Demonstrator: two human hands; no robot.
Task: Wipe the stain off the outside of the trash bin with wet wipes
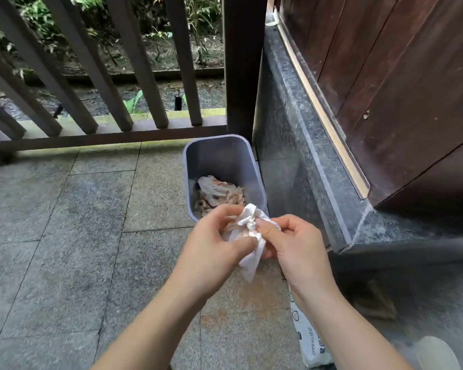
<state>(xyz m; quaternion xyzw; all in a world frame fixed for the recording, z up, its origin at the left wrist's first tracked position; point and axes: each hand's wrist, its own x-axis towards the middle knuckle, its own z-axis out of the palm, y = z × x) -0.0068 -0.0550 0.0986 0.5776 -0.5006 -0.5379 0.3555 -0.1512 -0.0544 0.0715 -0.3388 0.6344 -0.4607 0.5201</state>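
Far left to centre: wooden railing [96, 84] of slanted slats, greenery and wet ground behind it; I log grey stone paving [64, 236] running from it to the near edge

Centre, near: left hand [211, 241], fingers curled, pinching the left side of a crumpled wet wipe [247, 231]; the wipe is white with pinkish staining and one end hangs down between my two hands

Centre, far of the hands: grey trash bin [225, 161], open-topped, standing on the paving in the corner by the railing post, touching or just beside the stone ledge; its near rim is hidden behind the wipe. Inside, I note used wipes [219, 193], crumpled and stained reddish-brown

Right of centre, near: right hand [297, 241], fingers curled, thumb pressed onto the wipe's right side; both hands grip the same wipe

Near right, on the floor: wet wipes pack [309, 340], white with printed marks, partly under my right forearm

Right: dark stone ledge [305, 156], and above it a brown wooden wall [398, 89]
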